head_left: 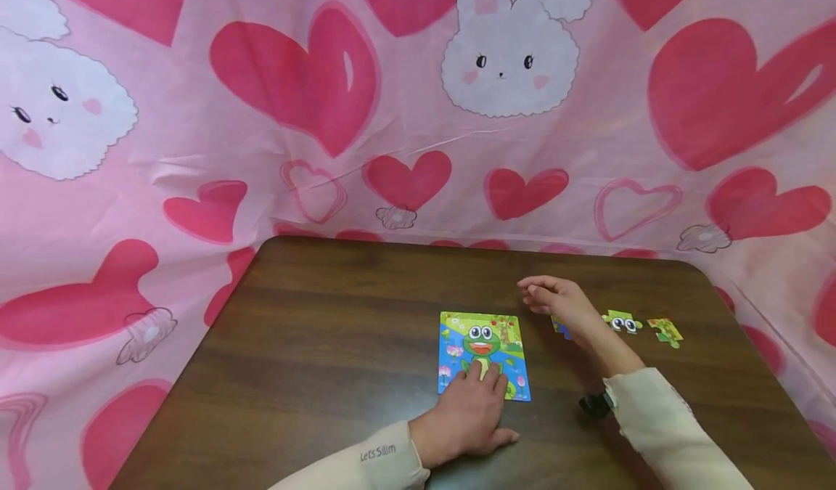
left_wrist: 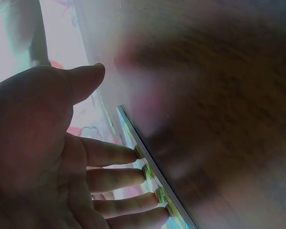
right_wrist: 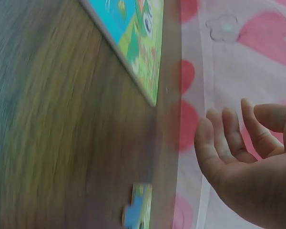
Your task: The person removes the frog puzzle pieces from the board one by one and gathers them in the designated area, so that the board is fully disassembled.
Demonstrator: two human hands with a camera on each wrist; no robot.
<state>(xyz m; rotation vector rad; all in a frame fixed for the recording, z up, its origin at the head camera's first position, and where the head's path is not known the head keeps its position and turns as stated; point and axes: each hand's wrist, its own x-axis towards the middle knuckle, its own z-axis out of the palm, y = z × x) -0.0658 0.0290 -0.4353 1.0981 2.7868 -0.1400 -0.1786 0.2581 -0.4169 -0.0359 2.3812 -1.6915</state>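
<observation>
A square frog picture board (head_left: 516, 363) lies flat on the table, showing a green frog, flowers and a tree. The fingertips of my left hand (head_left: 465, 414) rest on its lower part, fingers straight and thumb spread to the side; the left wrist view shows the fingertips touching the board's face. My right hand (head_left: 562, 303) is raised above the table, right of the board, fingers loosely curled with nothing in them. Beneath it, a blue and green puzzle piece (right_wrist: 139, 210) lies on the table, partly hidden in the head view.
Right of my right hand lie a puzzle piece with two eyes (head_left: 623, 323) and a green-and-yellow corner-shaped piece (head_left: 665, 330). The brown wooden table (head_left: 313, 345) has a pink heart-and-rabbit cloth (head_left: 418, 127) hanging behind it and at both sides.
</observation>
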